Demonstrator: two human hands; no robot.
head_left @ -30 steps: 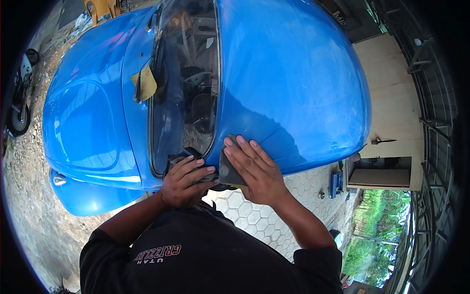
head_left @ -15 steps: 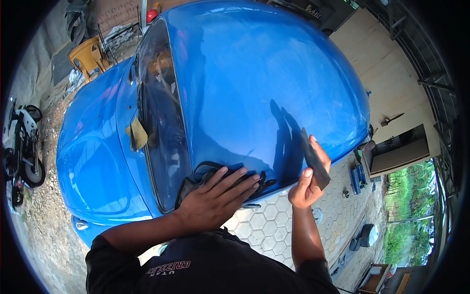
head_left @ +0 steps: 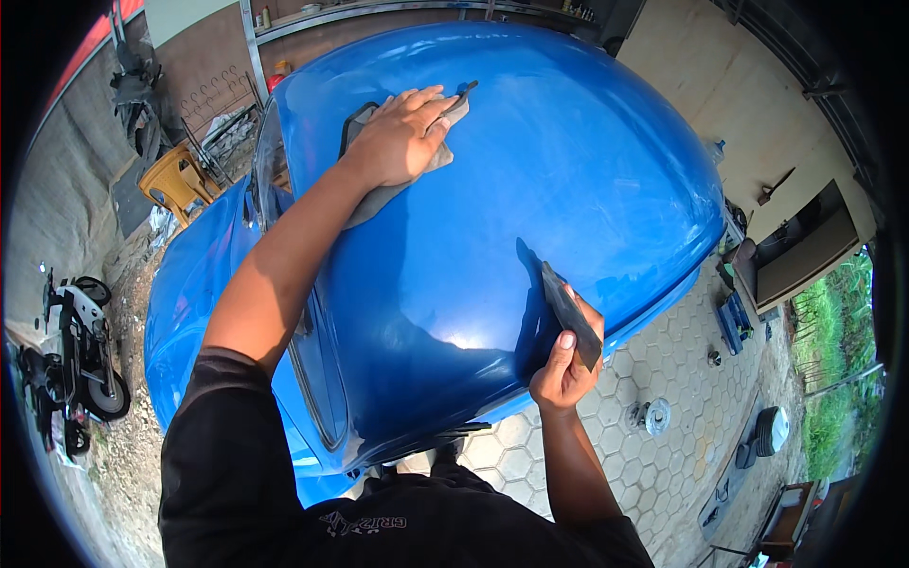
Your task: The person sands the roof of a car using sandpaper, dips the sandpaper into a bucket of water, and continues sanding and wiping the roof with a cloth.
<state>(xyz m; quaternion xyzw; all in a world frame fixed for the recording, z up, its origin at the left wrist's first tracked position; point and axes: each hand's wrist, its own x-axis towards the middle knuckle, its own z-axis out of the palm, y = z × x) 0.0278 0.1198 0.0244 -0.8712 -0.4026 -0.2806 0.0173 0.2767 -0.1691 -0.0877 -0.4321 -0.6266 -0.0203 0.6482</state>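
Note:
A blue rounded car roof fills the middle of the head view. Over its front part, toward the windshield side, my left hand presses a grey cloth against the paint. The cloth has dark edging or straps and is bunched beneath the palm and fingers, which hide most of it. Nearer to me, above the roof's near edge, my right hand grips a thin, dark, flat block between thumb and fingers. The block is tilted, and its shadow falls on the paint beside it.
A yellow plastic chair and a parked motorcycle stand to the left. On the right, hexagonal paving runs beside the car, with a blue toolbox-like object on it. Beyond the roof runs a shelf.
My left hand has moved the cloth from the roof's near edge forward across the roof. My right hand has shifted slightly left with the dark block still in it. The view has shifted.

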